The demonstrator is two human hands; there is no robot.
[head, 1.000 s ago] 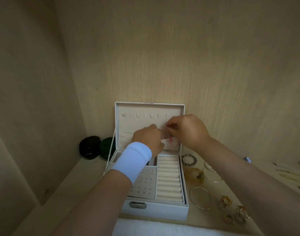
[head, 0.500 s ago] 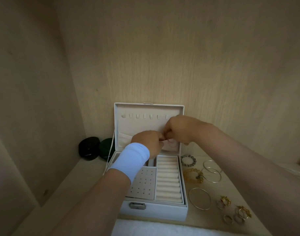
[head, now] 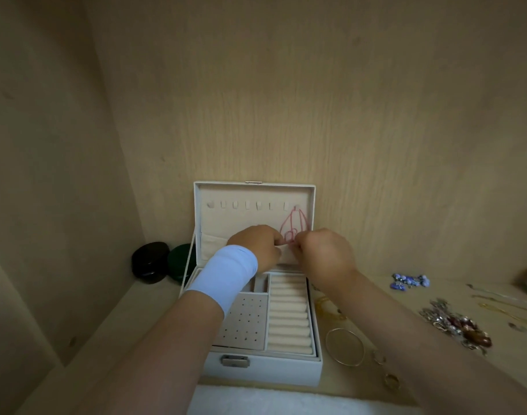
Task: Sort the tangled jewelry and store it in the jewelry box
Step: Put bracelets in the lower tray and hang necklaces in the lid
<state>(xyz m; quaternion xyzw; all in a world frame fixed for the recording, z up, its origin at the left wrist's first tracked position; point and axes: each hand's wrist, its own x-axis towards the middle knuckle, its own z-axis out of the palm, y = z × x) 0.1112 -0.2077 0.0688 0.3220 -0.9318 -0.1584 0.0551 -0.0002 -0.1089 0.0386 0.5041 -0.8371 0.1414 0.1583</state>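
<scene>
A white jewelry box (head: 262,369) stands open on the shelf, its lid upright against the back wall. A thin pink cord necklace (head: 295,223) hangs from the rightmost hook inside the lid. My left hand (head: 257,245), with a white wristband, and my right hand (head: 325,253) meet at the lid's fabric pocket, both pinching the necklace's lower loops. The bottom end of the cord is hidden behind my fingers. The box tray shows ring rolls (head: 289,316) and a perforated earring panel (head: 244,324).
Right of the box lie a thin bangle (head: 344,345), small gold rings (head: 391,380), a brooch cluster (head: 456,324), blue beads (head: 409,281) and thin chains (head: 501,307). Two dark round cases (head: 150,262) sit left of the box. Walls close in at the left and back.
Both hands dropped from the lid's hooks to the pocket. The pink necklace now hangs in plain view from the right hook. The view shifted, showing more jewelry at the right.
</scene>
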